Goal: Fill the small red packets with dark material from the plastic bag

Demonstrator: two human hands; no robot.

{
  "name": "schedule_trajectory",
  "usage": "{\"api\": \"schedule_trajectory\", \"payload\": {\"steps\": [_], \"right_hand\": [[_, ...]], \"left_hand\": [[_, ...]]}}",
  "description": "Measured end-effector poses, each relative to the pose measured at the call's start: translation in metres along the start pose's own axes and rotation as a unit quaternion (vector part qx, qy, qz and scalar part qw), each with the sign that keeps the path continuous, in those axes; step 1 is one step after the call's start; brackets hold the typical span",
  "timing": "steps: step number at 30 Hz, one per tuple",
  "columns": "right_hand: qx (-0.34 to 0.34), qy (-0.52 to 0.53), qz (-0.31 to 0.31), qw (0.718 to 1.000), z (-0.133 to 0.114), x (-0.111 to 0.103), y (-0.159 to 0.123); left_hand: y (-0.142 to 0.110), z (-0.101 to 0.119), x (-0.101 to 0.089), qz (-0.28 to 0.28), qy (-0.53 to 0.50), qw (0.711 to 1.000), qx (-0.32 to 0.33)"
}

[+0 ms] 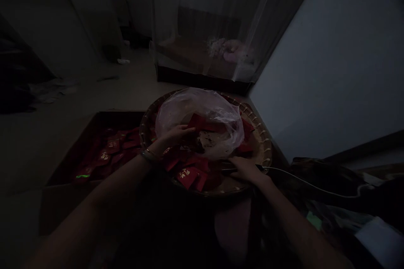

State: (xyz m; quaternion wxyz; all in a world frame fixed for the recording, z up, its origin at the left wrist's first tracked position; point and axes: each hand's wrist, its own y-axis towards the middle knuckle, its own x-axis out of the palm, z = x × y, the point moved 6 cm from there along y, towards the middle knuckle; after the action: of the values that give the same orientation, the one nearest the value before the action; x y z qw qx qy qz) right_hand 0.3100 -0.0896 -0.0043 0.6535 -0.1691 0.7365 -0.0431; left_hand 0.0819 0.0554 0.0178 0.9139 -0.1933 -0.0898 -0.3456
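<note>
At the frame's centre, the left hand (175, 135) rests its open, unclenched fingers on a clear plastic bag (202, 117) among red envelopes (186, 176) in a round woven bamboo tray (263, 147), while the right hand (246, 169) curves over a dark object (227, 170) at the tray's lower right, its grip impossible to tell, and a cardboard box (63, 206) of more envelopes sits at lower left.

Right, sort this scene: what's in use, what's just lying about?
In use: left hand, right hand, clear plastic bag, red packets, woven bamboo tray, dark corded tool.
Lying about: cardboard box of more red packets, sheer netting, dark fabric.
</note>
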Motion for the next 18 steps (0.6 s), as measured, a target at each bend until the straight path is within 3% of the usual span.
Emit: {"api": "schedule_trajectory", "payload": {"steps": [6,9,11,14,18], "right_hand": [[-0.022,0.176,0.082,0.981,0.024,-0.048,-0.011],[-0.008,0.216,0.115,0.97,0.029,-0.065,-0.015],[-0.015,0.211,0.077,0.974,0.023,-0.06,-0.015],[-0.005,0.174,-0.011,0.985,0.014,-0.036,-0.013],[0.022,0.136,-0.043,0.99,0.012,-0.014,-0.01]], "left_hand": [[-0.001,-0.001,0.006,0.007,0.038,0.999,0.018],[-0.001,0.001,0.011,0.011,0.053,0.998,0.033],[-0.002,0.003,0.013,0.008,0.072,0.997,0.041],[-0.001,0.003,0.009,0.011,0.116,0.992,0.043],[0.004,0.005,-0.008,0.038,0.218,0.974,0.053]]}}
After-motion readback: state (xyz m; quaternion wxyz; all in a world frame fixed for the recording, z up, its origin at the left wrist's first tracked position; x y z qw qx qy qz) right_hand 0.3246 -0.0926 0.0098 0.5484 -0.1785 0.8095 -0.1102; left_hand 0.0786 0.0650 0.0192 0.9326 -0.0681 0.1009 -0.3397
